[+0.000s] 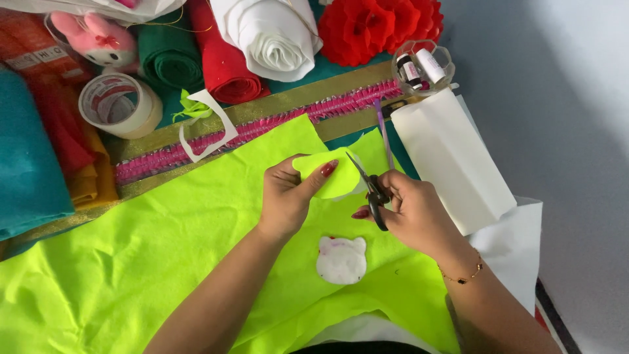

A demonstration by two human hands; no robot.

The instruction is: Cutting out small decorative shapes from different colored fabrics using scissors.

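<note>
At the far left lies a folded teal cloth (26, 157), with orange and red fabric (59, 111) beside it and a pink plush rabbit (98, 39) just beyond; a roll of clear tape (120, 105) sits to the right of these, near rolled felt in green (170, 56), red (223, 62) and white (272, 36). A gold band with pink fringe trim (262, 121) runs slantwise across the table, and a white paper offcut (209, 128) lies on it. Nearer, a large sheet of neon yellow-green felt (131, 262) covers the middle of the surface. Over it the left hand (288, 196) pinches a small rounded piece of the same neon felt (324, 174) between thumb and fingers, holding it up just above the sheet. Below the hands a white cat-head shape (341, 260) rests flat on the sheet. To the right, the right hand (409, 210), with a thin bracelet (462, 275) at the wrist, grips black scissors (372, 187), fingers curled through the handles; the blades point up and left, their tips touching the small piece's right edge. Farther back stand red fabric flowers (377, 26) and a clear cup holding small bottles (422, 65), and a folded white sheet (452, 157) lies at the right
</note>
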